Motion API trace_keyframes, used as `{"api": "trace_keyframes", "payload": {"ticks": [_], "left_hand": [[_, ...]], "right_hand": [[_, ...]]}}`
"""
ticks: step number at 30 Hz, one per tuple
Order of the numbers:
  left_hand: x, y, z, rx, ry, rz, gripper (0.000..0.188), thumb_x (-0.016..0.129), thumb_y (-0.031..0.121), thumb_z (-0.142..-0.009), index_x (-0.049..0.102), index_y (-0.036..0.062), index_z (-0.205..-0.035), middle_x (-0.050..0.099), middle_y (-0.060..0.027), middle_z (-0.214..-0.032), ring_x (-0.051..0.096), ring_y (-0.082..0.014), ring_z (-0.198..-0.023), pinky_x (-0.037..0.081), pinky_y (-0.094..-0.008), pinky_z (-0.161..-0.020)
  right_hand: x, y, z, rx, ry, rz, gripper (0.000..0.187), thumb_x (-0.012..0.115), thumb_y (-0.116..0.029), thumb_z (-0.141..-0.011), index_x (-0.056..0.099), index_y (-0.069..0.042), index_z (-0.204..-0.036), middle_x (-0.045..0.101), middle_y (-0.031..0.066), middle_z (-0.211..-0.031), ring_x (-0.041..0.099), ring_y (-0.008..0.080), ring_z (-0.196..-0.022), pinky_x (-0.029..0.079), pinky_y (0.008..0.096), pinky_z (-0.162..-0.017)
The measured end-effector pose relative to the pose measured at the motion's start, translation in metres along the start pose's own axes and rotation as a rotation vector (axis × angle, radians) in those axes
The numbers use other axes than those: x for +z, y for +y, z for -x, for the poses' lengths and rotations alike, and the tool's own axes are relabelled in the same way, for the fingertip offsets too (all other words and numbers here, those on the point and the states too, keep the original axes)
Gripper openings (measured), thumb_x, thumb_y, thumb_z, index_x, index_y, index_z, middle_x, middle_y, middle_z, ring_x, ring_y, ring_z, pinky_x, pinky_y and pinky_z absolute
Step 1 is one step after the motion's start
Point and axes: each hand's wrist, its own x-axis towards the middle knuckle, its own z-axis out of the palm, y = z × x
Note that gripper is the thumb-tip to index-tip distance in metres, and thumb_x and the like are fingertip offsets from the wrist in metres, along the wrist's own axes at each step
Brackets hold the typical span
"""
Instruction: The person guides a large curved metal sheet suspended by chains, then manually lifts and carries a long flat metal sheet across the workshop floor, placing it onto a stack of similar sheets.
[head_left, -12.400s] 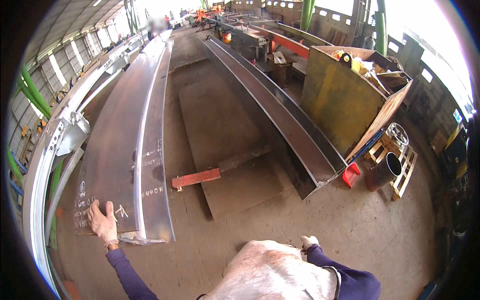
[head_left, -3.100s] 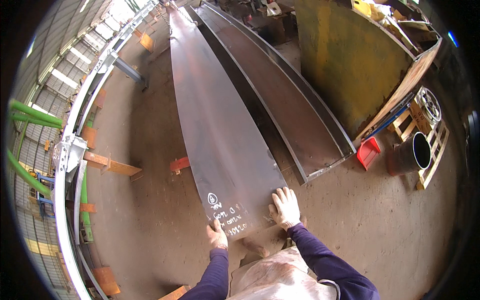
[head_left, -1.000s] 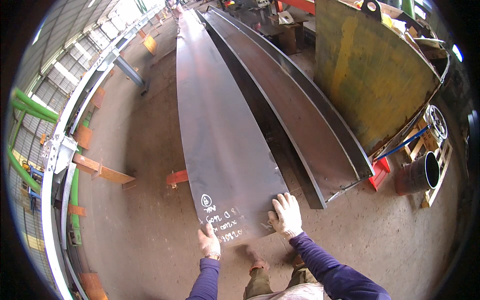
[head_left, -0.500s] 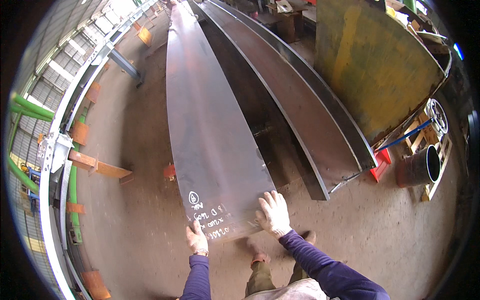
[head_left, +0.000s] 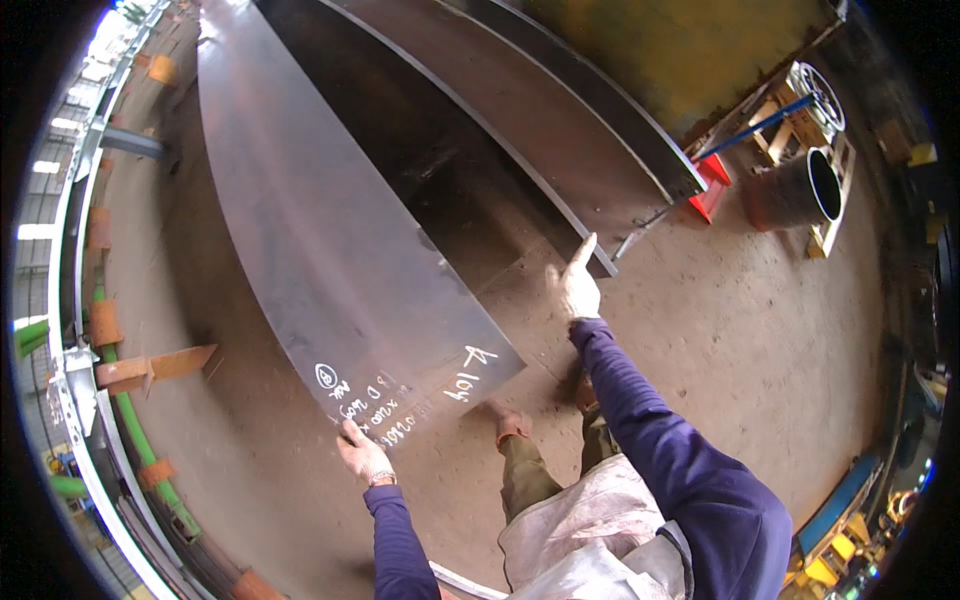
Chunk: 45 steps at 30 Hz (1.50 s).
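Note:
A long grey steel plate [head_left: 330, 210], with white handwriting near its close end, stretches away from me. My left hand [head_left: 366, 456], in a pale glove, grips the plate's near left corner, thumb on top and fingers partly hidden beneath. My gloved right hand [head_left: 578, 290] is off the plate, holding nothing. One of its fingers stretches forward at the near end of a steel channel beam [head_left: 545, 110], close to the flange; whether it touches cannot be told. The other fingers are partly blurred.
A dark bucket [head_left: 790, 192] stands by a wooden pallet [head_left: 822, 240] and a spoked wheel [head_left: 822, 98] at the right. Beside the beam's end sits a red stand [head_left: 710, 188]. Rusty brackets [head_left: 150, 368] jut from a long rail at the left.
My right hand has let go of the plate's near right corner and moved forward and right to the beam's end. The view has turned right; my left hand keeps its grip.

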Motion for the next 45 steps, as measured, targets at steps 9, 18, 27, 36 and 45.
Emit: {"api": "trace_keyframes", "payload": {"ticks": [9,18,27,36,45], "left_hand": [[0.002,-0.002,-0.007,0.012,0.032,-0.082,0.063,0.055,0.056,-0.104,0.065,-0.0028,-0.124,0.071,-0.0272,-0.118,0.068,-0.0441,-0.111,0.052,-0.0475,-0.095],[0.003,0.003,-0.004,-0.087,0.023,-0.005,0.052,0.061,0.048,-0.103,0.065,-0.0010,-0.120,0.074,-0.0221,-0.108,0.070,-0.0399,-0.099,0.053,-0.0459,-0.090],[-0.005,0.044,0.004,-0.222,-0.087,0.084,0.061,0.060,0.050,-0.104,0.057,-0.0032,-0.134,0.070,-0.0221,-0.117,0.073,-0.0293,-0.078,0.060,-0.0362,-0.058],[-0.002,0.026,-0.005,-0.208,-0.137,0.046,0.068,0.054,0.055,-0.105,0.052,-0.0021,-0.142,0.069,-0.0220,-0.121,0.073,-0.0287,-0.081,0.060,-0.0355,-0.062],[0.005,-0.004,-0.023,-0.161,-0.161,0.065,0.067,0.055,0.054,-0.105,0.057,-0.0049,-0.138,0.066,-0.0246,-0.133,0.063,-0.0361,-0.120,0.049,-0.0435,-0.103]], "right_hand": [[0.016,0.036,-0.027,0.105,0.094,-0.029,0.115,0.072,-0.031,-0.094,-0.015,0.001,-0.162,0.073,0.0324,-0.094,0.073,0.0478,-0.085,0.056,0.0523,-0.081],[0.015,0.028,-0.029,0.011,0.136,-0.136,0.112,0.073,-0.024,-0.093,-0.011,-0.004,-0.164,0.073,0.0273,-0.098,0.072,0.0459,-0.090,0.055,0.0495,-0.086],[0.010,0.020,0.067,0.029,-0.020,-0.265,0.084,0.064,-0.032,-0.101,0.018,0.001,-0.163,0.061,0.0359,-0.134,0.061,0.0474,-0.123,0.047,0.0478,-0.107],[0.042,0.040,0.172,0.622,-0.513,-0.807,0.049,0.052,-0.054,-0.105,0.060,-0.008,-0.120,0.070,0.0142,-0.097,0.072,0.0289,-0.072,0.060,0.0398,-0.060],[0.093,-0.006,0.172,0.683,-0.453,-1.310,0.041,0.064,-0.035,-0.105,0.061,-0.006,-0.133,0.070,0.0092,-0.119,0.070,0.0245,-0.103,0.060,0.0416,-0.089]]}}
